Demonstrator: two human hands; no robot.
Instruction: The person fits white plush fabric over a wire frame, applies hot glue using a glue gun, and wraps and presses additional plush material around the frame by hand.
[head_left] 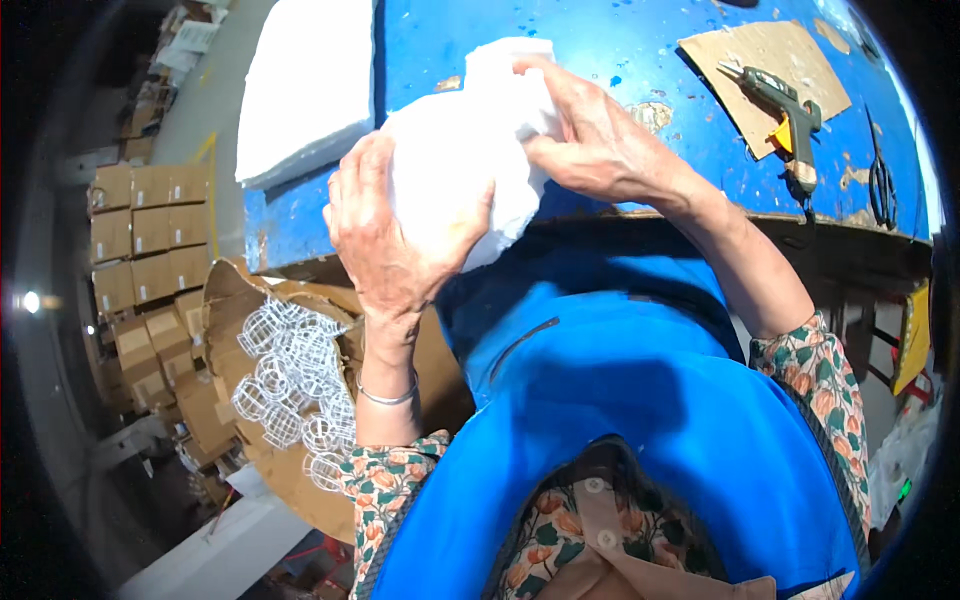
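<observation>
A lump of white foam-like padding (455, 150) is held up in front of me with both hands. My left hand (385, 235) grips its lower left side, fingers wrapped over the front. My right hand (595, 135) clasps its upper right side, fingers curled over the top. Both hands hover above the near edge of a blue worktable (620, 45). I wear a blue apron over floral sleeves and a thin bracelet on my left wrist.
A stack of white foam sheets (310, 85) lies on the table's left. A green glue gun (785, 105) rests on a cardboard piece (765, 50), scissors (882, 180) to the right. Below left, a cardboard box (225, 300) holds several white wire cages (290, 375); brown cartons (150, 225) stack beyond.
</observation>
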